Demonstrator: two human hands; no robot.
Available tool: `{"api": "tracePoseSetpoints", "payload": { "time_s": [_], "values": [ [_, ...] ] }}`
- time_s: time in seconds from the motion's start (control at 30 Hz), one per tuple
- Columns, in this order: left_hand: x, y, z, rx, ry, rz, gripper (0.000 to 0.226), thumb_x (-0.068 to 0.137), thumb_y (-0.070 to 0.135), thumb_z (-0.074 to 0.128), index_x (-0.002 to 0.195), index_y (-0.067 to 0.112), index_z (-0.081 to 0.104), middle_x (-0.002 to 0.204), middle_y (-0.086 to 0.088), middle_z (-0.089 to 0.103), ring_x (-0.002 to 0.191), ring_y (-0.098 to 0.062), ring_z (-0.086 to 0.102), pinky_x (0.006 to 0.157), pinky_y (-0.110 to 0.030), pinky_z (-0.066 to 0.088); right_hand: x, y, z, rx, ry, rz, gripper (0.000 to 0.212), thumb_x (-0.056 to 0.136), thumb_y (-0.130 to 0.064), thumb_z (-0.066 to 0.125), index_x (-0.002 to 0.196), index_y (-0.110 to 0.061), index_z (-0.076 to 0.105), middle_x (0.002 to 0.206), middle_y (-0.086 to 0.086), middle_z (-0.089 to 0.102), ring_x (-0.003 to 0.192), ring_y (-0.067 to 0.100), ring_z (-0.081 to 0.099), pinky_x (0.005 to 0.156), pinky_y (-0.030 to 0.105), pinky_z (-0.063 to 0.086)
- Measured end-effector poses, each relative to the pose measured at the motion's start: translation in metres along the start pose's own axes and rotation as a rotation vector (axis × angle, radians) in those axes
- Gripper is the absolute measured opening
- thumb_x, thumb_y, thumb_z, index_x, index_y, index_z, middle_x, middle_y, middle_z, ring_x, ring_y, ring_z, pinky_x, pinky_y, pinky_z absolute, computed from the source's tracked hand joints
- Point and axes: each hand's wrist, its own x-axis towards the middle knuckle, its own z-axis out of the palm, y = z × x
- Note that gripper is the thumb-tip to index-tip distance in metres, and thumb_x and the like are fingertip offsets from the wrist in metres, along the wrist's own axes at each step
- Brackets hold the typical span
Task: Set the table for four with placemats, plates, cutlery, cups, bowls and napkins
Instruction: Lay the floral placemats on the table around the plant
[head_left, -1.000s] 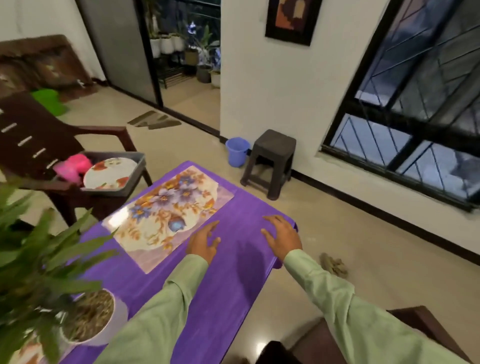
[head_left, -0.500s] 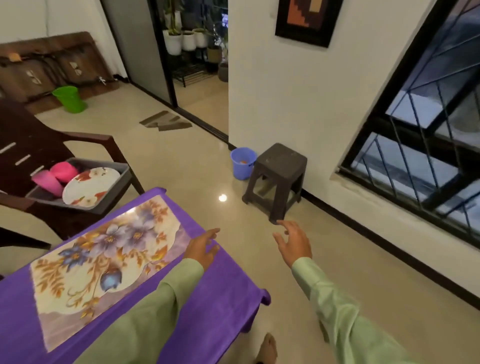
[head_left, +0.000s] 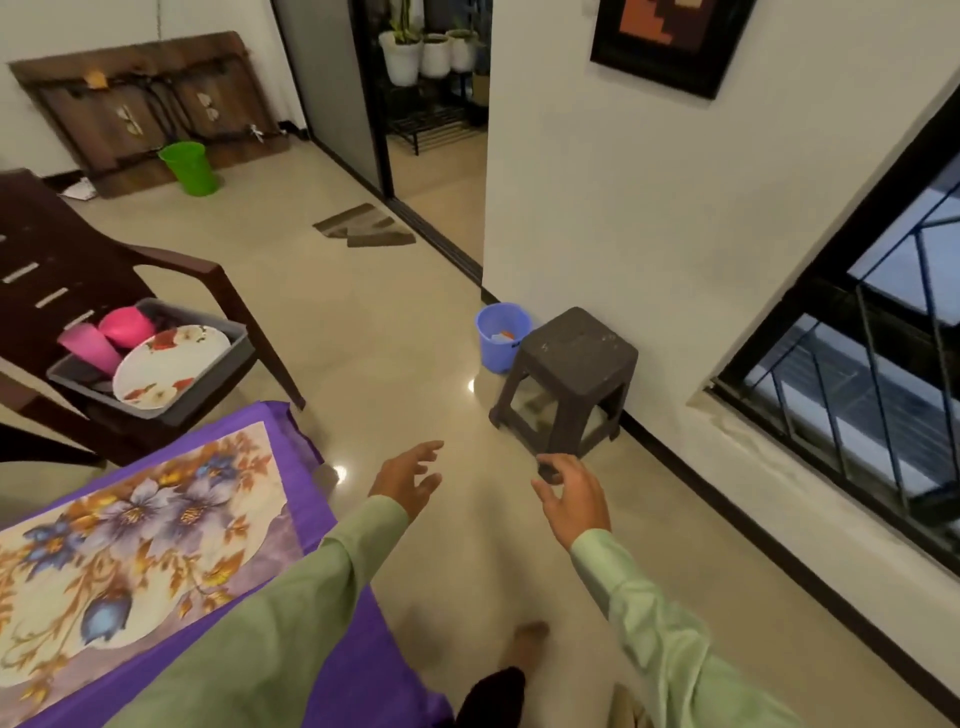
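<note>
Head view, hands: your left hand (head_left: 408, 480) and right hand (head_left: 574, 501) hang over the floor beyond the surface (head_left: 353, 675), fingers loosely spread, holding nothing.
Head view, task things: one placemat (head_left: 140, 540) lies flat on the surface; a plate (head_left: 166, 366) and pink cups (head_left: 91, 348) sit in the tray (head_left: 236, 358) on the chair (head_left: 208, 270).
Risk: the tray seems close to the seat's front edge, so a careless tug at the plate could tip it.
In the way: the stool (head_left: 576, 358) and bucket (head_left: 498, 332) stand by the wall; mind your foot (head_left: 524, 644).
</note>
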Motion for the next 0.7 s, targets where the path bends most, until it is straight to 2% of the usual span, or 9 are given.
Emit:
{"api": "tracePoseSetpoints", "payload": {
  "time_s": [0.17, 0.4, 0.47, 0.53, 0.6, 0.7],
  "values": [
    [0.063, 0.022, 0.009, 0.004, 0.074, -0.017, 0.044, 0.089, 0.010, 0.067, 0.128, 0.027, 0.060, 0.111, 0.003, 0.064, 0.097, -0.018, 0.063, 0.092, -0.036, 0.052, 0.077, 0.004, -0.016, -0.016, -0.071, -0.069, 0.034, 0.090, -0.026, 0.067, 0.124, -0.021, 0.064, 0.124, -0.005, 0.061, 0.111, 0.017, 0.060, 0.097, 0.040, 0.050],
    [0.137, 0.052, 0.004, -0.052, 0.208, -0.074, 0.044, 0.091, 0.011, 0.066, 0.131, 0.026, 0.058, 0.115, 0.002, 0.063, 0.102, -0.019, 0.062, 0.094, -0.035, 0.051, 0.191, -0.024, -0.029, -0.086, -0.192, -0.209, 0.033, 0.090, -0.020, 0.067, 0.123, -0.017, 0.064, 0.124, -0.002, 0.062, 0.110, 0.018, 0.059, 0.099, 0.025, 0.042],
    [0.149, 0.058, -0.005, -0.054, 0.228, -0.104, 0.045, 0.091, 0.012, 0.065, 0.133, 0.027, 0.057, 0.115, 0.004, 0.061, 0.102, -0.016, 0.061, 0.094, -0.033, 0.051, 0.219, -0.037, -0.027, -0.075, -0.205, -0.222, 0.033, 0.090, -0.020, 0.067, 0.123, -0.019, 0.064, 0.122, -0.002, 0.062, 0.103, 0.017, 0.059, 0.098, 0.029, 0.045],
    [0.165, 0.062, -0.014, -0.057, 0.252, -0.126, 0.045, 0.092, 0.013, 0.065, 0.133, 0.028, 0.056, 0.116, 0.005, 0.061, 0.102, -0.015, 0.061, 0.090, -0.028, 0.050, 0.248, -0.050, -0.023, -0.049, -0.244, -0.246, 0.033, 0.091, -0.020, 0.066, 0.124, -0.021, 0.063, 0.122, -0.002, 0.062, 0.102, 0.015, 0.058, 0.096, 0.031, 0.046],
    [0.181, 0.061, -0.026, -0.070, 0.300, -0.151, 0.045, 0.091, 0.012, 0.066, 0.132, 0.028, 0.057, 0.116, 0.004, 0.063, 0.100, -0.015, 0.062, 0.087, -0.026, 0.049, 0.278, -0.065, -0.014, -0.049, -0.293, -0.275, 0.034, 0.092, -0.021, 0.065, 0.126, -0.021, 0.062, 0.124, -0.002, 0.061, 0.099, 0.011, 0.055, 0.090, 0.024, 0.043],
    [0.203, 0.054, -0.044, -0.089, 0.384, -0.200, 0.045, 0.090, 0.011, 0.066, 0.131, 0.029, 0.058, 0.117, 0.002, 0.064, 0.098, -0.016, 0.062, 0.088, -0.030, 0.051, 0.323, -0.085, 0.009, -0.029, -0.362, -0.327, 0.035, 0.092, -0.021, 0.066, 0.127, -0.022, 0.062, 0.127, -0.004, 0.060, 0.096, 0.009, 0.055, 0.084, 0.019, 0.040]
  ]
}}
